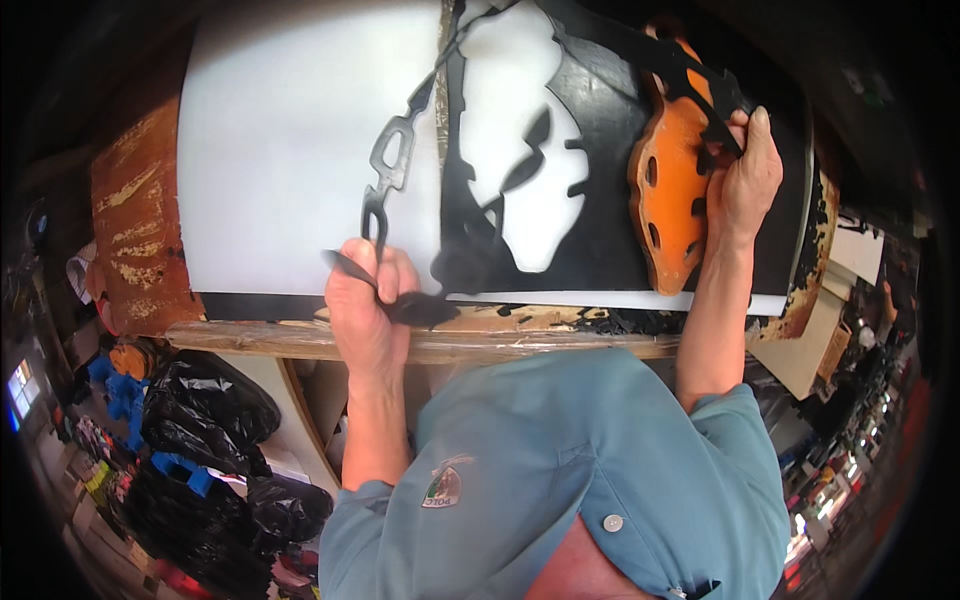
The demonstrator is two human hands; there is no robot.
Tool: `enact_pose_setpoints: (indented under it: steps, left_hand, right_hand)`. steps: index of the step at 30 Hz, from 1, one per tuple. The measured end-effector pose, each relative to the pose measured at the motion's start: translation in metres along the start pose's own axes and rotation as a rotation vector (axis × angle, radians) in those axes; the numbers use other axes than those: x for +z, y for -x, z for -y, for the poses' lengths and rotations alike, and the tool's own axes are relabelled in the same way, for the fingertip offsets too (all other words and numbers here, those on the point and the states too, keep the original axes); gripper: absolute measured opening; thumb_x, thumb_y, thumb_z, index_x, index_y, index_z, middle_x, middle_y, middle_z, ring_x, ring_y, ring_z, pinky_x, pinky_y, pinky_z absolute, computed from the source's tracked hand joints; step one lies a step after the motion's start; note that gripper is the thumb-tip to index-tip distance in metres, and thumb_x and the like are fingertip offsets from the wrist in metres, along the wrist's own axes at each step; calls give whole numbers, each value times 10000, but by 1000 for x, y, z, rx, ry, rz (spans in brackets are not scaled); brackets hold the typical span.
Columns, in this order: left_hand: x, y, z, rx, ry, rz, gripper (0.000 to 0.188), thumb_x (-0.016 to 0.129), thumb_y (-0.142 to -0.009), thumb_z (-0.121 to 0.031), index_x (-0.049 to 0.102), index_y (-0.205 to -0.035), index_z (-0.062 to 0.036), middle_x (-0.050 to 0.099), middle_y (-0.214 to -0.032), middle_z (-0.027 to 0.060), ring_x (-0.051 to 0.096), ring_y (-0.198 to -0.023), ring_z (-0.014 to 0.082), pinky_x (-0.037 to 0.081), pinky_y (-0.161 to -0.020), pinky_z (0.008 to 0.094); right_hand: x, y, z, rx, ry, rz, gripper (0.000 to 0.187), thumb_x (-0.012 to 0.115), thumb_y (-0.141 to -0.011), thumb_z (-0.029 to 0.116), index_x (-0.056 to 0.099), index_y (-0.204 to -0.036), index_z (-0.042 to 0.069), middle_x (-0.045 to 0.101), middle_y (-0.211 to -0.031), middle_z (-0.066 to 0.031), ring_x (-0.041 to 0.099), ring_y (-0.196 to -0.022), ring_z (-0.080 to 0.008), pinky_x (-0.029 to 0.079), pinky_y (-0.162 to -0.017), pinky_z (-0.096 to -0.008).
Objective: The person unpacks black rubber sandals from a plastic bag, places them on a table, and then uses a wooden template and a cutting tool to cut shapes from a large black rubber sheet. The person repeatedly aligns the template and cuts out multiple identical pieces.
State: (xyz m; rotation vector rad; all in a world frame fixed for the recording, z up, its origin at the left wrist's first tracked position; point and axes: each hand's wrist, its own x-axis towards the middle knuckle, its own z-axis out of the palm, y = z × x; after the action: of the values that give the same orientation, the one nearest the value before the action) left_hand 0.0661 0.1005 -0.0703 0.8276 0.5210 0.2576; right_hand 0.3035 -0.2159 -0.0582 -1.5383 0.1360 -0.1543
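Note:
My left hand [365, 300] is closed round a thin black offcut strip [390, 150], which has cut-out holes along it and rises toward the far edge. Loose ends of it curl out around my fingers. On the right, my right hand [748, 180] grips another black cut-out strip [700, 75], part of which crosses over an orange slotted slab [668, 190]. That hand is also against the slab's right side. Between my hands lies a black sheet [610, 240] with a large irregular opening, through which a white surface [530, 220] shows.
A white board [300, 150] covers the left of the bench. The bench's wooden front edge [450, 345] runs close to my body. A worn brown panel [135, 220] is at far left. Black plastic bags [210, 410] and blue pieces [125, 400] lie below on the left.

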Motion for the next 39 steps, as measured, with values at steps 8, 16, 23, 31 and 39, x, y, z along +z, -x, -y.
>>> enact_pose_setpoints:
  steps: [8, 16, 23, 31, 39]
  left_hand:
    - [-52, 29, -54, 32, -321, -257, 183, 607, -1106, -208, 630, -1024, -45, 543, -789, -25, 464, -678, 102, 407, -637, 303]
    - [-13, 39, -43, 1, 6, -70, 236, 614, -1104, -185, 721, -1182, 11, 783, -1042, 140, 785, -896, 276, 650, -795, 377]
    - [50, 46, -19, 17, -145, 7, 306, 583, -1131, -214, 722, -1210, 47, 778, -1095, 103, 738, -1007, 164, 595, -882, 298]
    - [57, 48, -14, -102, -433, 12, 419, 445, -1176, -225, 693, -1286, 95, 739, -1120, 71, 647, -1026, 104, 505, -924, 279]
    - [52, 46, -17, -62, -308, 71, 250, 612, -1107, -107, 696, -1276, 57, 758, -1101, 88, 711, -952, 142, 583, -857, 302]
  right_hand:
    - [-1, -1, 3, -218, 174, -187, 416, 512, -1132, 308, 762, -1155, -24, 743, -986, -76, 663, -875, -127, 533, -759, -287]
    - [30, 64, 76, -764, 111, 315, 340, 496, -1113, 163, 727, -1077, -83, 708, -838, -140, 668, -752, -191, 534, -685, -309]
    - [97, 148, 69, -891, 394, 902, 191, 784, -809, 32, 710, -966, -48, 606, -746, -94, 586, -583, -244, 453, -500, -363]
    - [107, 142, 64, -791, 701, 1065, 229, 797, -860, 103, 581, -897, 37, 514, -800, -100, 585, -670, -253, 487, -560, -375]
    - [103, 137, 28, -691, 509, 922, 153, 716, -892, 67, 571, -869, 24, 564, -782, -119, 620, -634, -289, 518, -540, -397]
